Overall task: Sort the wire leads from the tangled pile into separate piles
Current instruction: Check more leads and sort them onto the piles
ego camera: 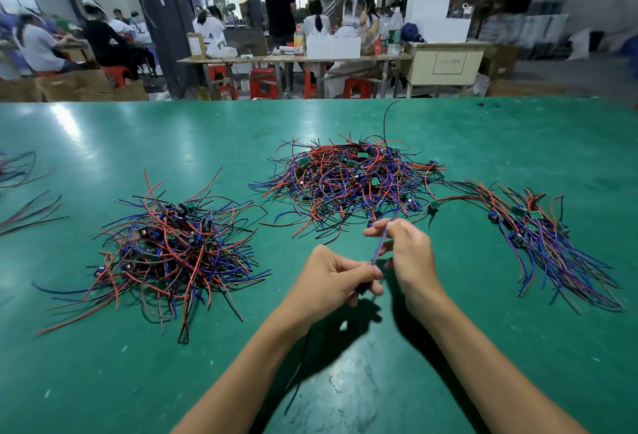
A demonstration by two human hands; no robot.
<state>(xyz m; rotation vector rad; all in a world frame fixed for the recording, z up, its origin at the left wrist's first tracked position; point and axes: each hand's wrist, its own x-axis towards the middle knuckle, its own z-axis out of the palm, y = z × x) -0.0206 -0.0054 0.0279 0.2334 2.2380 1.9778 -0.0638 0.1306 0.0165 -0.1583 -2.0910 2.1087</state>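
Two bare arms are stretched forward from the bottom edge, and the two hands are held close together in the middle, lifted a little off the table. The left hand [331, 276] is curled into a loose fist, its thumb is laid across the top, and a thin wire lead [381, 243] is pinched in its fingers. The right hand [407, 254] is raised a bit higher, its back is turned toward the camera, and the same lead is pinched between its thumb and fingertips.

Green table [103, 129], red stools [262, 83], perhaps workshop
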